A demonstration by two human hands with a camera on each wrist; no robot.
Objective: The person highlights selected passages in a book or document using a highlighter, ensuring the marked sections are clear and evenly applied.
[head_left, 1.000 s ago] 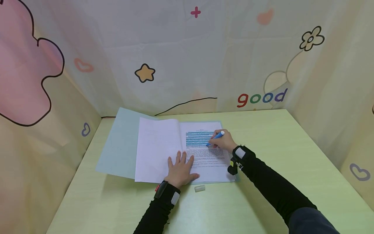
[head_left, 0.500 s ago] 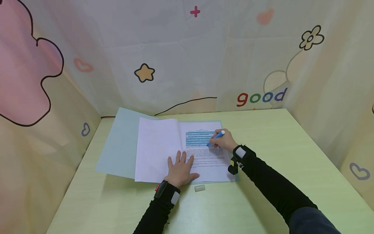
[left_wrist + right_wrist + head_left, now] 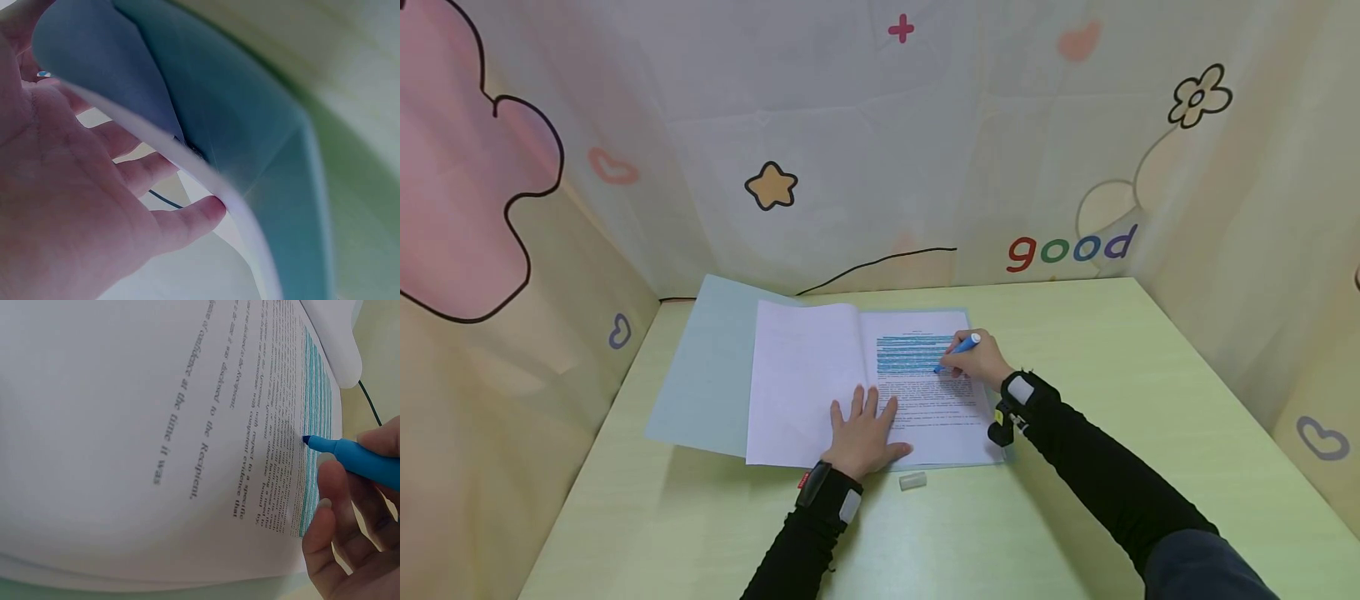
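My right hand [image 3: 976, 358] pinches a blue highlighter [image 3: 356, 456] between thumb and fingers. Its dark tip is right at a printed line on the right-hand page [image 3: 936, 442]. Blue-green strokes [image 3: 315, 387] cover the upper lines of that text, while the lower lines are plain black print. Spread flat, my left hand [image 3: 859, 442] rests across the inner lower part of the pages, fingers straight. Under it the turned-over left sheet [image 3: 805, 383] bulges up near the fold, and the left wrist view shows its curved edge [image 3: 234, 203] beside the fingers.
A light blue folder cover [image 3: 707, 383] lies opened out to the left. In front of the pages sits a small grey-white block-like piece [image 3: 913, 481]. The pale green tabletop [image 3: 1150, 417] is bordered by a patterned cloth backdrop [image 3: 880, 167].
My right hand and the highlighter have shifted slightly to the right along the line of text. The left hand stays where it was.
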